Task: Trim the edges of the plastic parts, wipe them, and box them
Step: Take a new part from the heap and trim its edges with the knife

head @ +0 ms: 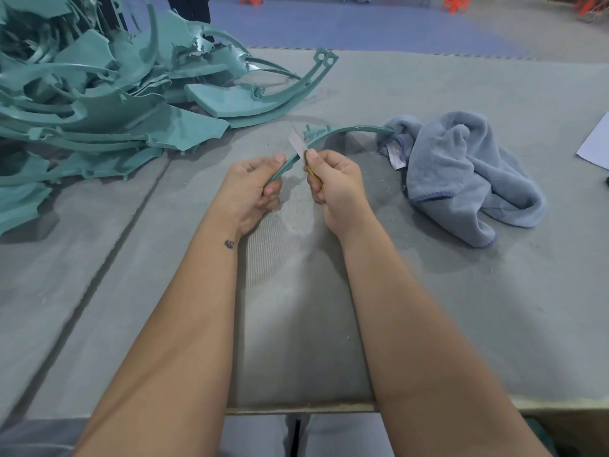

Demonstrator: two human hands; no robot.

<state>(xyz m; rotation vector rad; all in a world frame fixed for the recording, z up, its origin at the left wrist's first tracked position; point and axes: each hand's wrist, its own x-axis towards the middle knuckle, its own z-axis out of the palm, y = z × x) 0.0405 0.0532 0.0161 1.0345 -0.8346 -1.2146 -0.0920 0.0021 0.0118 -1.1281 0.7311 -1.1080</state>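
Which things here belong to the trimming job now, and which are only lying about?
In use:
- curved plastic strip, held by the left hand
- knife, in the grip of the right hand, blade on the strip
- pile of plastic parts, waiting
- blue cloth, for wiping

Lying about:
- white sheet, at the right edge
- orange stools, far behind

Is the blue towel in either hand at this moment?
No: the blue towel lies crumpled on the table, while the left hand grips the plastic strip and the right hand the knife.
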